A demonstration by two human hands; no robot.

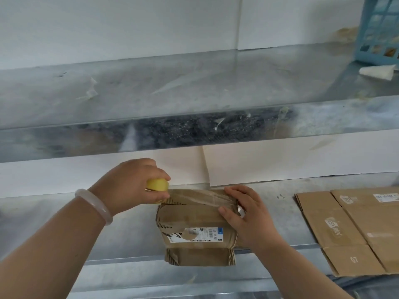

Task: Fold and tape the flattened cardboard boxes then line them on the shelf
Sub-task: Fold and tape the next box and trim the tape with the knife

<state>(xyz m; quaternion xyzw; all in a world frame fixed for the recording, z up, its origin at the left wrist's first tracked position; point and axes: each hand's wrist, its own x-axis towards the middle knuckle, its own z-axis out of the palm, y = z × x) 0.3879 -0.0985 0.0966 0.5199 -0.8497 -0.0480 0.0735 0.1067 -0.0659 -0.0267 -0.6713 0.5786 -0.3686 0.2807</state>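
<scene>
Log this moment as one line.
taping box | left hand holds tape roll | right hand presses tape down | flat boxes right

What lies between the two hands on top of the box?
A strip of clear tape, running from the yellow roll in the left hand to the right hand, across the box. Head view.

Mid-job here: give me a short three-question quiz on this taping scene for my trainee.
1. What does the left hand grip? A scissors, B yellow tape roll, C marker.
2. True or false: the flattened boxes lie right of the box being taped.
3. Fill in: the right hand presses the box's ___ end.
Key: 1 B; 2 true; 3 right.
</scene>
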